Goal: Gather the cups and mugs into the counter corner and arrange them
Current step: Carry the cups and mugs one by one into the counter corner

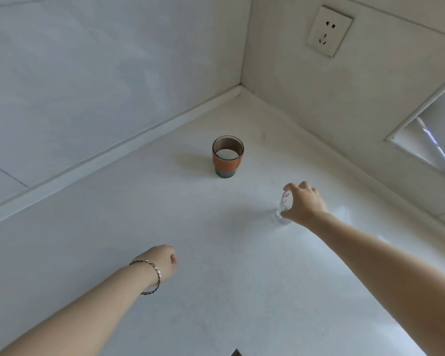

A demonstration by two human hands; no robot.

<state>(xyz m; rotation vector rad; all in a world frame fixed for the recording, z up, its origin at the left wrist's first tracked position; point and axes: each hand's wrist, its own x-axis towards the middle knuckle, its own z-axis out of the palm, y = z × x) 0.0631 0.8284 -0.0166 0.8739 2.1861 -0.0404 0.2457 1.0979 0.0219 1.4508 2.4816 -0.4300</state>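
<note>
The left hand point(162, 260), wearing a metal bracelet point(149, 277), is hovering curled closed over the white desk point(216, 291). An orange-sleeved glass cup point(227, 156) is standing near the corner. The right hand point(305, 202) is pinching a clear glass cup point(284, 208) resting on the desk.

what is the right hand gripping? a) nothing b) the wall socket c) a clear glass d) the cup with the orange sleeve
c: the right hand is closed from above on a clear glass standing on the counter, while the cup with the orange sleeve stands apart, nearer the corner.
</note>
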